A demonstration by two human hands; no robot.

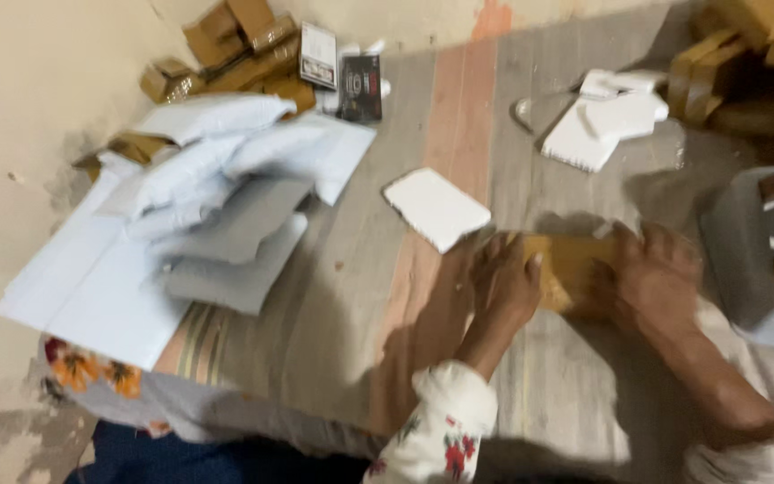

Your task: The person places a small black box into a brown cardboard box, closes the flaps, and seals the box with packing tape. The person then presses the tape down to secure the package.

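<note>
On striped cloth, hands grip brown box

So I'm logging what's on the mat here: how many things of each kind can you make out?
Brown box held in both hands: 1
Lone white slab: 1
White slabs, far cluster: about 3
Printed packets: 2
Grey-white mailer bags: a pile, too blurred to count
Brown boxes at top left: a heap, uncountable
Total countable: about 7
</note>
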